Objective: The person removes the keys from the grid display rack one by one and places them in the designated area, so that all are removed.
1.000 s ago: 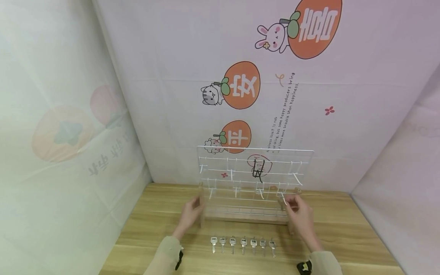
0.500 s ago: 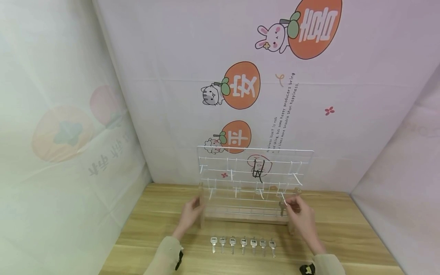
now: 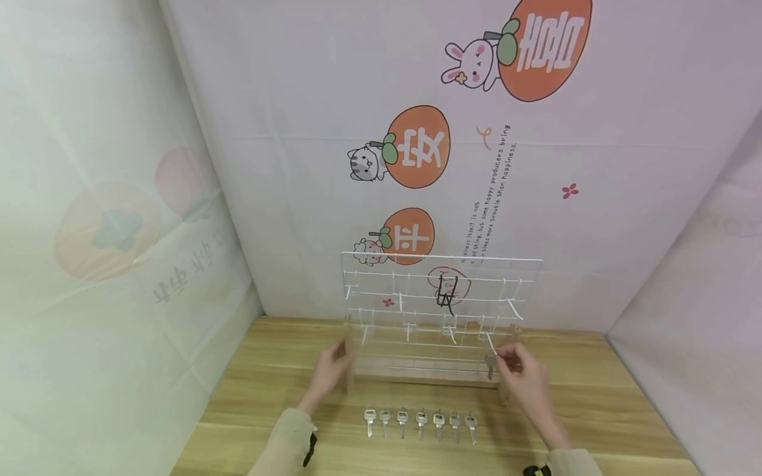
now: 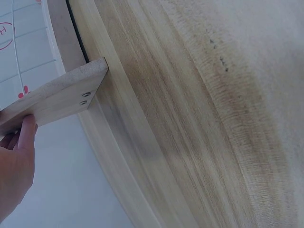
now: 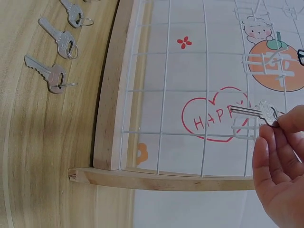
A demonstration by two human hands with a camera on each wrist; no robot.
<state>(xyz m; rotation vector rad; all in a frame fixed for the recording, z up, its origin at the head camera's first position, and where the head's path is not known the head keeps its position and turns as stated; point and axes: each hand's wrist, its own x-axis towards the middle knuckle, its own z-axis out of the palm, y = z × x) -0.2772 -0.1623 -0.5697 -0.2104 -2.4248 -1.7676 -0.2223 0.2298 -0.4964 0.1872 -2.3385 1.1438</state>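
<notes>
A white wire grid rack [image 3: 440,260] stands on the table in a wooden frame. My left hand [image 3: 327,371] grips the frame's left wooden side piece [image 4: 61,95]; in the left wrist view the thumb lies along its face. At the lower right hook [image 3: 491,343], my right hand [image 3: 525,378] pinches a silver key [image 5: 251,113] at its ring end. In the head view the key's blade points down below the hook tip. The ring itself is mostly hidden by the fingertips. In front of the rack lies a row of several silver keys [image 3: 421,419], each with a small ring.
Several white hooks [image 3: 408,330] and one black hook [image 3: 446,294] project from the grid towards me. A wooden bar [image 3: 423,379] runs along the rack's bottom. Printed cloth [image 3: 286,198] hangs behind and at both sides of the wooden table [image 3: 262,370].
My right hand has shifted slightly right and down near the hook tip, and the key in it has moved lower. The left hand keeps its hold on the side piece.
</notes>
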